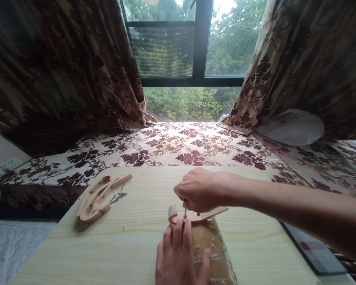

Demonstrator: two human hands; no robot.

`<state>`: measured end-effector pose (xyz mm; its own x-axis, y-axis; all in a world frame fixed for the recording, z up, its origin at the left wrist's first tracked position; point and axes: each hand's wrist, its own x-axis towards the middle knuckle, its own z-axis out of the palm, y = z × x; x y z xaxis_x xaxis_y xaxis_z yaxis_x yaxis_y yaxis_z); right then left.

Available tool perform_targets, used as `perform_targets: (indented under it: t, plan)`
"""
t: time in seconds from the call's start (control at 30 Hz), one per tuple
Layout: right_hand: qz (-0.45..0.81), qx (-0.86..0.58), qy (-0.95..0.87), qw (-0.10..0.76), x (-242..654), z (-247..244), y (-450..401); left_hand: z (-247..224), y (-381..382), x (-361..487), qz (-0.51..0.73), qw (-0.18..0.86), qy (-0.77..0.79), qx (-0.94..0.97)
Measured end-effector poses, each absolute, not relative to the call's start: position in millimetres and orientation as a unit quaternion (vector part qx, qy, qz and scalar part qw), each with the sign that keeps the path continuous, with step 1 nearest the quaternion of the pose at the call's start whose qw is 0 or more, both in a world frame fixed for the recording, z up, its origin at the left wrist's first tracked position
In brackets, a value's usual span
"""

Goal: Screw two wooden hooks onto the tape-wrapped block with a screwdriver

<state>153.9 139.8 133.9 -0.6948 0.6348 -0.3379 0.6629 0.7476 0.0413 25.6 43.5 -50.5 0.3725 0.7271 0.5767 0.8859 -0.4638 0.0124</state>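
My right hand [197,189] is closed round a tool whose thin metal shaft [185,209] points down at a hole in a curved wooden piece [207,214]. The handle is hidden in the fist. My left hand [178,253] lies palm down with its fingers spread a little, fingertips against the near edge of that wooden piece. Under and beside it is a brown block wrapped in clear film [215,247]. Several similar curved wooden pieces [90,202] lie at the left of the table, with several screws [118,196] beside them.
The pale wooden table [130,257] carries a dark-edged tablet [314,249] at the right, under my right forearm. Beyond it stretches a flowered cloth [178,146] up to a window between curtains. A white bag [290,127] rests at the back right.
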Motion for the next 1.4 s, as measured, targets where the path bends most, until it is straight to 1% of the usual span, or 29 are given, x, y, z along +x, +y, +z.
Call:
perform_targets:
  t: [0.2,0.37,0.47,0.57,0.7,0.77,0.83,0.97,1.1,1.23,1.4]
  plan:
    - [-0.073,0.326,0.922,0.194,145,149,132,-48,43,26,-0.259,0.168,-0.492,-0.814]
    - [-0.081,0.297,0.93,0.202,143,147,129,-48,43,24,-0.257,0.179,-0.487,-0.816]
    - [-0.081,0.3,0.931,0.189,143,141,130,-48,44,24,-0.251,0.165,-0.489,-0.819]
    - [-0.067,0.316,0.933,0.156,144,136,132,-47,44,24,-0.241,0.154,-0.491,-0.823]
    - [-0.034,0.342,0.931,0.125,145,135,131,-48,43,26,-0.26,0.152,-0.493,-0.816]
    - [-0.014,0.329,0.937,0.115,146,135,130,-50,43,26,-0.265,0.156,-0.495,-0.813]
    - [-0.005,0.299,0.947,0.115,147,136,130,-51,42,25,-0.264,0.159,-0.494,-0.813]
    - [-0.035,0.264,0.955,0.129,148,132,129,-52,43,22,-0.269,0.145,-0.495,-0.814]
    - [-0.042,0.284,0.952,0.104,154,126,129,-53,43,23,-0.277,0.137,-0.488,-0.817]
    - [-0.045,0.314,0.943,0.102,159,125,130,-51,42,25,-0.282,0.116,-0.505,-0.808]
    - [-0.039,0.319,0.941,0.109,155,133,127,-50,43,23,-0.263,0.143,-0.486,-0.821]
